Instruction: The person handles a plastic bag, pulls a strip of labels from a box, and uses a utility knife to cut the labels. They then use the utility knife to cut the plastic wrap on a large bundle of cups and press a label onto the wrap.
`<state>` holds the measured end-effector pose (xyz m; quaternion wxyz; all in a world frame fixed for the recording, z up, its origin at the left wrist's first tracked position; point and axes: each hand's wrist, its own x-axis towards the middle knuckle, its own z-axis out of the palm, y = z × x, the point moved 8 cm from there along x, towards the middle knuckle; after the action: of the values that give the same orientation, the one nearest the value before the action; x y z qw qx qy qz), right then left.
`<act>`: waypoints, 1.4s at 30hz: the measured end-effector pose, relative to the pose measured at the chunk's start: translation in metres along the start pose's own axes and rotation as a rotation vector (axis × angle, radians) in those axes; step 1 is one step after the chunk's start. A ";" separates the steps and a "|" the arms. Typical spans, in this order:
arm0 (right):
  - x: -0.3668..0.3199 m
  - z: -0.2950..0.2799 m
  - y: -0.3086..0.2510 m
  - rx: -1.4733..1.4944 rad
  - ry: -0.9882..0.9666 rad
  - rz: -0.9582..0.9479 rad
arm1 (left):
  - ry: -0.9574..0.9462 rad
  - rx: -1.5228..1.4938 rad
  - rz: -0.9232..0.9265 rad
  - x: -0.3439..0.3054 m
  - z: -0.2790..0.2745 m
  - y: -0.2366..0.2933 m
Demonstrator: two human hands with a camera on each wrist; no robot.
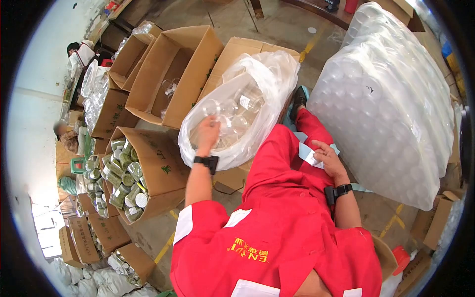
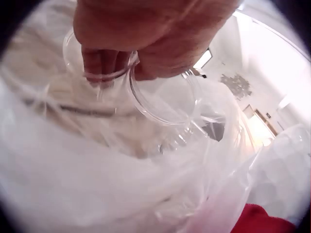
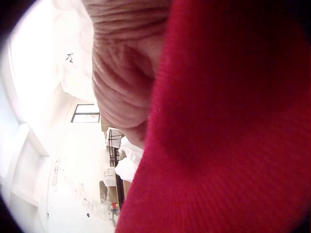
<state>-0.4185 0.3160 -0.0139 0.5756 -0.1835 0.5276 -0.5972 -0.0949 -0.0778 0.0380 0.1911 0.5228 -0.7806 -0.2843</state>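
Observation:
My left hand point(image 1: 208, 132) reaches into a white plastic bag point(image 1: 190, 148) of clear plastic jars. In the left wrist view its fingers point(image 2: 95, 65) curl down over the rims of two clear jars point(image 2: 167, 109), one on each side, and pinch them. More clear jars point(image 1: 237, 126) lie in the bag, one with a white label point(image 1: 244, 102). My right hand point(image 1: 326, 157) is over the red-trousered thigh and holds a white and pale blue paper sheet point(image 1: 308, 154). In the right wrist view, red cloth hides most of that hand point(image 3: 121, 92), and the paper is out of sight.
An open cardboard box point(image 1: 198, 74) with a few clear jars stands beyond the bag. To the left, another box point(image 1: 158, 168) is full of filled jars point(image 1: 123, 173). A large plastic-wrapped stack point(image 1: 381, 109) rises on the right. Another person point(image 1: 81, 54) is at the far left.

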 end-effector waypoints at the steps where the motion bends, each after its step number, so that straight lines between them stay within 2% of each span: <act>1: 0.001 0.000 0.000 0.001 0.001 0.002 | -0.014 -0.079 -0.039 0.003 -0.031 0.010; 2: 0.002 0.000 0.000 0.005 -0.005 -0.003 | -0.028 -0.158 -0.077 0.007 -0.067 0.028; 3: 0.001 0.001 -0.001 0.010 -0.010 -0.008 | 0.058 -0.217 -0.024 0.017 -0.105 0.039; 4: 0.000 0.002 -0.002 0.010 -0.007 -0.006 | 0.103 -0.064 0.016 0.033 -0.144 0.041; 5: 0.000 0.004 -0.003 0.004 -0.001 -0.005 | 0.169 -0.099 -0.072 0.041 -0.180 0.059; 7: 0.000 0.006 -0.005 -0.004 0.004 -0.002 | 0.363 0.026 0.087 0.077 -0.241 0.061; 8: 0.000 0.007 -0.005 -0.004 -0.004 0.000 | 0.362 0.024 0.090 0.086 -0.248 0.057; 10: 0.000 0.005 -0.005 0.000 0.003 -0.012 | 0.727 0.463 0.342 0.082 -0.268 0.099; 11: -0.001 0.004 -0.004 0.006 0.006 -0.015 | 0.723 0.458 0.351 0.082 -0.255 0.102; 13: 0.001 0.003 -0.003 0.011 0.011 -0.027 | 0.534 0.267 0.346 0.071 -0.206 0.129; 15: 0.001 0.003 0.000 0.035 0.018 -0.013 | 0.331 0.245 0.452 0.087 -0.115 0.089; 16: 0.001 0.002 0.000 0.028 0.020 -0.013 | 0.083 0.070 0.218 0.076 -0.068 0.095; 17: 0.001 0.001 0.000 0.016 0.015 -0.005 | 0.096 -0.054 0.347 0.074 -0.022 0.084; 19: 0.000 -0.003 0.001 -0.006 0.017 0.004 | -0.038 0.011 0.264 0.074 0.053 0.080; 21: -0.002 -0.006 0.006 0.033 0.000 0.021 | -0.056 0.176 0.353 0.070 0.101 0.092; 22: -0.003 -0.008 0.005 0.039 0.035 0.002 | -0.056 0.167 0.357 0.068 0.112 0.102; 24: -0.004 -0.008 0.006 0.058 0.042 0.004 | -0.173 0.336 0.269 0.063 0.134 0.107; 26: -0.003 -0.008 0.006 0.076 0.058 0.017 | -0.164 0.388 0.276 0.070 0.159 0.088; 28: -0.003 -0.009 0.005 0.074 0.061 0.004 | -0.151 0.436 0.282 0.074 0.162 0.095; 30: -0.004 -0.010 0.007 0.094 0.059 0.024 | -0.251 0.389 0.156 0.074 0.165 0.088; 31: -0.003 -0.010 0.006 0.087 0.057 0.020 | -0.245 0.384 0.157 0.072 0.161 0.091; 33: 0.000 -0.007 0.006 0.081 0.033 0.022 | -0.239 0.478 0.215 0.066 0.158 0.095; 40: -0.006 -0.002 0.000 0.061 0.058 0.023 | -0.201 0.359 0.256 0.062 0.163 0.081; 42: -0.007 -0.002 0.001 0.058 0.053 0.033 | -0.042 0.261 0.373 0.063 0.147 0.081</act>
<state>-0.4172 0.3235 -0.0127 0.5761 -0.1422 0.5281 -0.6074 -0.2639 -0.0761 -0.0226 0.1548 0.3838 -0.8976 -0.1516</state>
